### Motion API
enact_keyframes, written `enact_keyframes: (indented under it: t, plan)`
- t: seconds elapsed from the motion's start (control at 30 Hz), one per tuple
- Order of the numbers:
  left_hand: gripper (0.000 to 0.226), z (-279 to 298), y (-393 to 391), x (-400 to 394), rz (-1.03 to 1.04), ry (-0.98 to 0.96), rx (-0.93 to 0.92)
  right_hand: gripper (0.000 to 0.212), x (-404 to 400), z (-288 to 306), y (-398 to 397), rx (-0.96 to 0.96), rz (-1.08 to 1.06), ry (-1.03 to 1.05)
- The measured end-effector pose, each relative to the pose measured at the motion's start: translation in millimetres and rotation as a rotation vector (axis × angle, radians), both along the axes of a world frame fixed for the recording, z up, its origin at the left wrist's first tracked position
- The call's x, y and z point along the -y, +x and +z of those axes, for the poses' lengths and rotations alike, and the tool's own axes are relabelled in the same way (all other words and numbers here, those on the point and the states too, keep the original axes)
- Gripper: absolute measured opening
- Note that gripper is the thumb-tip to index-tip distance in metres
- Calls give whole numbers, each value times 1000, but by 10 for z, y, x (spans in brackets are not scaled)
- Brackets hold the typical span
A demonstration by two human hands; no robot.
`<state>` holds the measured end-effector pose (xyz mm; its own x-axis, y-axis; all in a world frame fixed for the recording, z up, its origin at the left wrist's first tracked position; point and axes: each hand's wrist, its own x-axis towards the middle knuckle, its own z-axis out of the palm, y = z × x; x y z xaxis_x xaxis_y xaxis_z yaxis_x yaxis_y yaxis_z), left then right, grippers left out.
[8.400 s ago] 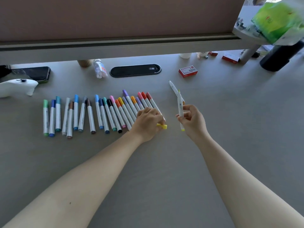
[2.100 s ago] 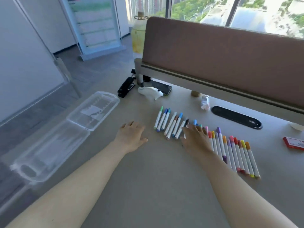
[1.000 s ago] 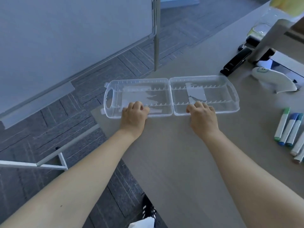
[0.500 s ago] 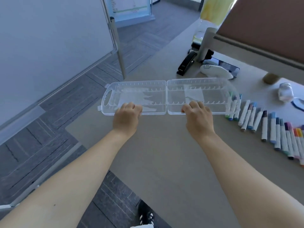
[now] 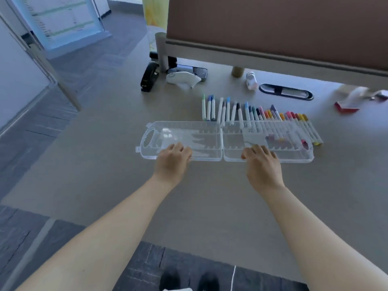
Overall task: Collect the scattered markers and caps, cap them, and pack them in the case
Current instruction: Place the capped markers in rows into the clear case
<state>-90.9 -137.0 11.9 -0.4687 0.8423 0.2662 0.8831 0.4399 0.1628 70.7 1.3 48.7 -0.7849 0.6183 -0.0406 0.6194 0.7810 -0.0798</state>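
Both hands hold the near edge of one clear plastic marker case (image 5: pixel 210 141), which lies fully opened in two halves on the grey desk (image 5: pixel 210 206). On the left half, the left hand (image 5: pixel 172 162) curls its fingers over the case's near rim, gripping it beside the handle cut-out. On the right half, the right hand (image 5: pixel 262 164) grips the near rim in the same way, fingers bent over the edge. I cannot tell whether the case rests on the desk or is raised slightly above it.

Behind the case runs a single row of white-barrelled markers with coloured caps (image 5: pixel 252 114), green and blue at the left, through black and teal, to pink, red and yellow at the right. I count roughly two dozen; blur prevents an exact count. The right half of the case overlaps the near ends of the right-hand markers, which show through the plastic.

At the back of the desk, from left to right, stand one black stapler (image 5: pixel 149 79), one white curved device (image 5: pixel 183 79) in front of one dark phone (image 5: pixel 199 71), one small clear bottle (image 5: pixel 251 80), one black oval cable grommet (image 5: pixel 286 91) and one red box (image 5: pixel 346 106), all below a brown partition panel (image 5: pixel 273 24).
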Motion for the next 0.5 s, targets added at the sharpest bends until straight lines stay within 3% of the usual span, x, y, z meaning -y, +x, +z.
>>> enact_keyframes:
  t: [0.2,0.3,0.4,0.5]
  plan:
    - [27,-241,286,-232,-217,12,49,40,103,-234,544,46,-202,-29]
    - [10,-242,401,-296,-246,-115,141,39,143,-401,719,77,-284,-80]
    - [48,-205,369,-321,-187,-300,207,31,122,-518,779,45,-367,-117]
    - [80,-230,244,-331,-154,-397,206,51,116,-564,772,26,-426,-196]
